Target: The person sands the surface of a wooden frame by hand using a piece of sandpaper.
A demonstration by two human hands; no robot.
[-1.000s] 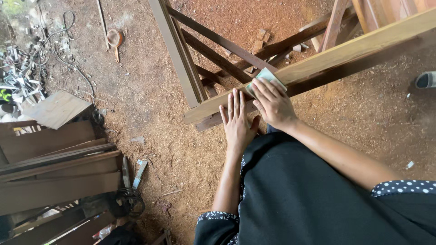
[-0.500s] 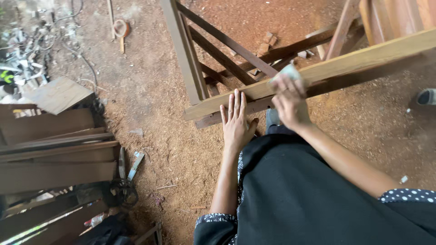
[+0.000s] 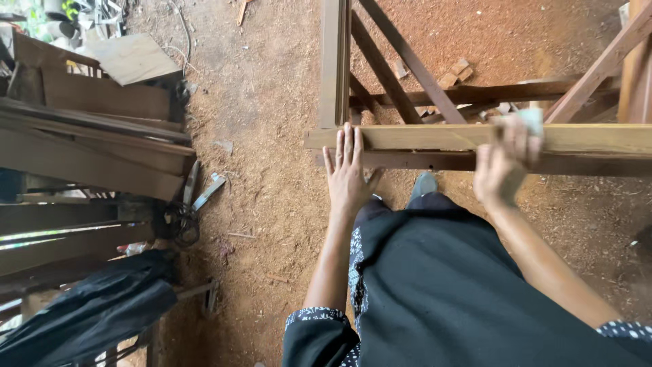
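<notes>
Sawdust-covered ground (image 3: 272,204) fills the view, reddish brown. Stacked dark planks (image 3: 88,156) lie far to the left of both hands, with a black bag (image 3: 88,316) below them. A wooden frame (image 3: 407,81) of slanted and upright bars stands directly beyond the hands. Across its near edge runs a pale wooden rail (image 3: 435,138), horizontal, with a darker rail just beneath it.

Left hand (image 3: 348,173): flat, fingers spread and extended, palm down; the fingertips lie on the pale rail close to its left end, the heel of the hand resting below it over the dark rail.

Right hand (image 3: 504,163): further along the same rail, fingers curled over its top face and pressed onto a small pale green sanding block (image 3: 531,121), which shows only at the fingertips; the hand is blurred, so the exact hold cannot be told.

A shoe toe (image 3: 424,183) shows between the two hands, below the rail. Small wood offcuts (image 3: 454,73) lie on the ground beyond the frame.
</notes>
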